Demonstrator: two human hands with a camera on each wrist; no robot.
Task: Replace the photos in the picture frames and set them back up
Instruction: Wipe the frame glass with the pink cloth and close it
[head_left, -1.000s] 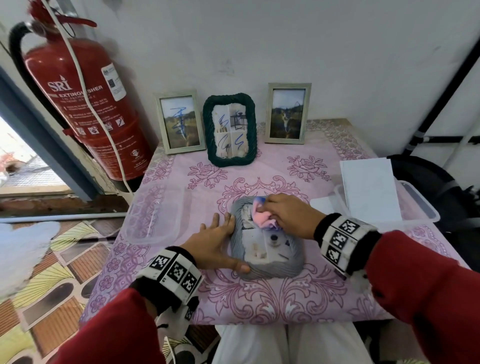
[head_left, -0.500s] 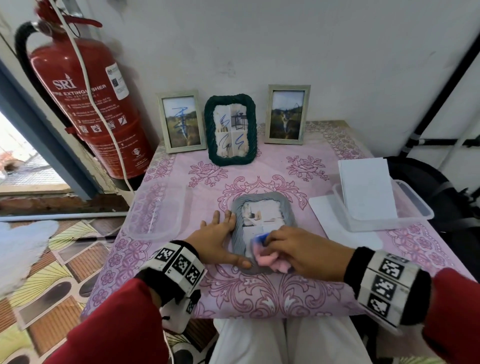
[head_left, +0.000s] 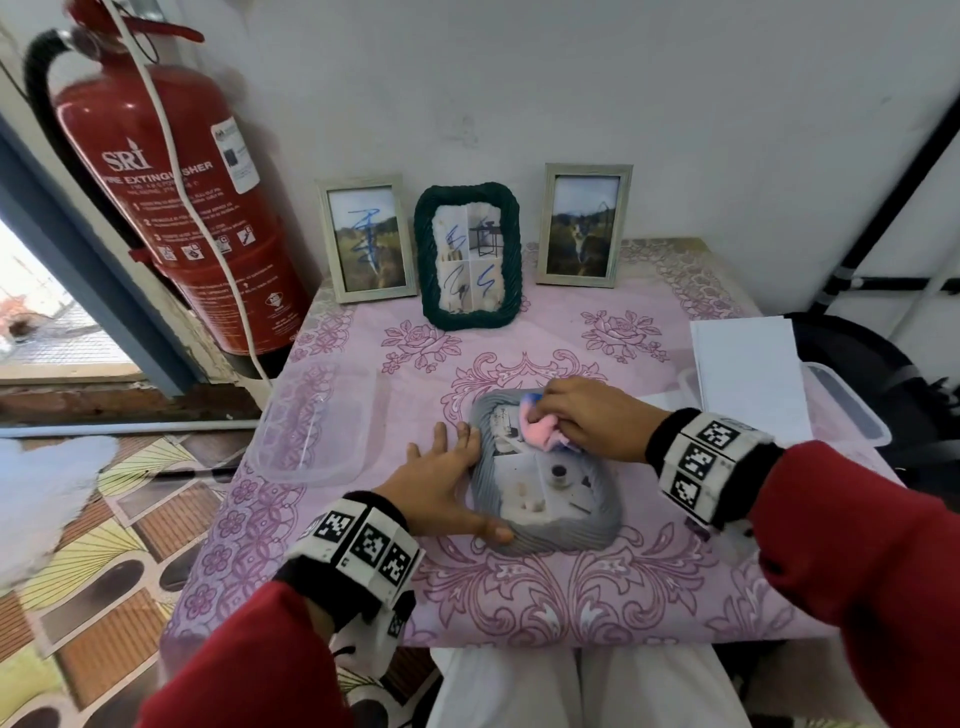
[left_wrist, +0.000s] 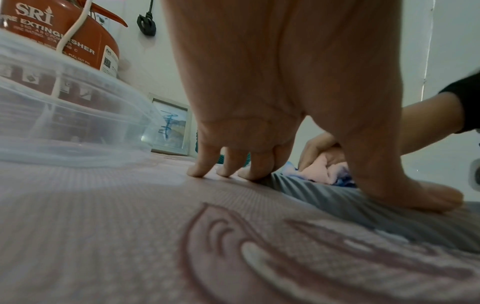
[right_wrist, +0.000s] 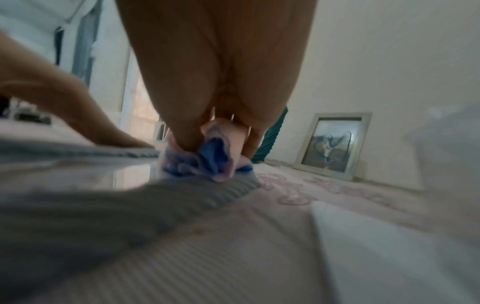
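A grey rope-edged picture frame (head_left: 597, 525) lies flat, glass up, on the pink flowered tablecloth (head_left: 519, 597). My left hand (head_left: 441, 483) lies flat on the cloth with straight fingers against the frame's left edge and the thumb on its near corner. My right hand (head_left: 582, 421) grips a crumpled pink and blue cloth (head_left: 540, 431) and presses it on the frame's far end. The cloth (right_wrist: 207, 160) shows bunched under the fingers in the right wrist view. The left hand's fingertips (left_wrist: 228, 170) touch the table beside the grey frame (left_wrist: 337, 197).
Three frames stand against the wall: a pale one (head_left: 366, 239), a dark green rope one (head_left: 467, 254) and another pale one (head_left: 584, 223). A clear plastic tub (head_left: 306, 421) sits left, another tub (head_left: 852, 415) with white sheets (head_left: 748, 379) right. A red fire extinguisher (head_left: 171, 208) stands at the far left.
My right hand has moved with the cloth from the frame's near end back to its far end. The left hand has stayed at the frame's left edge.
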